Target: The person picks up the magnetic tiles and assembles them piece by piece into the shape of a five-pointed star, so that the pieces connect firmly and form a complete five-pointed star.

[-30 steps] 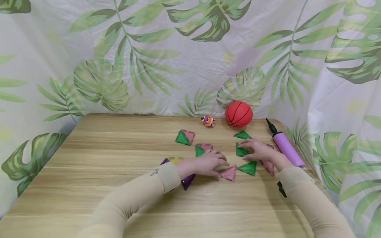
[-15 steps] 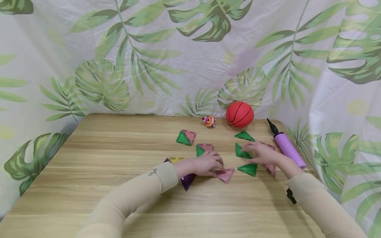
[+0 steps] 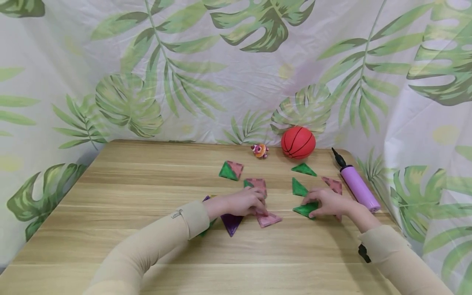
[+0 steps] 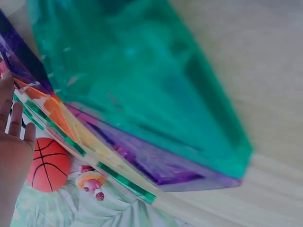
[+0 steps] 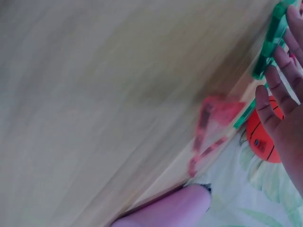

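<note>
My left hand (image 3: 243, 202) holds a pink triangular magnetic tile (image 3: 270, 220) by its left corner, flat on the table. With thumb and fingers on opposite sides, my right hand (image 3: 327, 201) grips a green triangular magnetic tile (image 3: 303, 209). Another green triangle (image 3: 299, 187) lies just beyond that hand, and a pink triangle (image 3: 333, 184) is to its right, partly covered lower down. Under my left wrist sit a purple triangle (image 3: 231, 223) and a green tile (image 4: 137, 80), which looms large in the left wrist view. A green-and-pink square (image 3: 259, 185) lies beyond the left hand, partly hidden.
Farther back lie another green-and-pink square (image 3: 231, 170) and a green triangle (image 3: 304, 169). A small toy figure (image 3: 259, 150) and a red ball (image 3: 298, 142) stand at the back edge. A purple hand pump (image 3: 359, 187) lies along the right edge. A leaf-print curtain hangs behind.
My left hand has drawn the pink triangle leftward and turned it. My right hand has come nearer, from the middle green triangle to the nearest one, uncovering the middle one.
</note>
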The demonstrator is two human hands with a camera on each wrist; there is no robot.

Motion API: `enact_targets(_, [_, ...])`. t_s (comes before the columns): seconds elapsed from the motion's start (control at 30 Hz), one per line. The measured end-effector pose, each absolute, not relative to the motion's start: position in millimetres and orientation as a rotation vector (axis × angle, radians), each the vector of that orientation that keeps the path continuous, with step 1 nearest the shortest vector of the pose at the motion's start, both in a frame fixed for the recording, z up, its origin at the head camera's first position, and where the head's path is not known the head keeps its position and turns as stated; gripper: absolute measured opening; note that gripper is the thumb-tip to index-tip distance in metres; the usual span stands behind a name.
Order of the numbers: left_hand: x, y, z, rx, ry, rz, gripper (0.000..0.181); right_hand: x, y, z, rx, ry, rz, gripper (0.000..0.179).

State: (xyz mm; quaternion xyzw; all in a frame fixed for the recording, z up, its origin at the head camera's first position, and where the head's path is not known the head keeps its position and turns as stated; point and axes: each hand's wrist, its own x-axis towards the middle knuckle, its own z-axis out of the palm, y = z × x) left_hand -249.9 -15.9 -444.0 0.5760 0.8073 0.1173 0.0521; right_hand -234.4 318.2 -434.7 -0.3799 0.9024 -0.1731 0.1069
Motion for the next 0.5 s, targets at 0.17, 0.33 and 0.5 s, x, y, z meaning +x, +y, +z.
enact_targets(0.17, [-248,-21,-444,1.646,2.485,0.364,0.028,-234,306,-432,-1.163,2.659,-0.433,0.034])
enact_targets(0.33, [-235,-24,-446,1.434,2.639,0.393,0.043,-229,304,-431,-1.103,2.708,-0.455,0.038])
enact_targets(0.5, [-219,-22,-450,1.202,2.801,0.457,0.051,-225,310,-433,-1.005,2.797,-0.405,0.044])
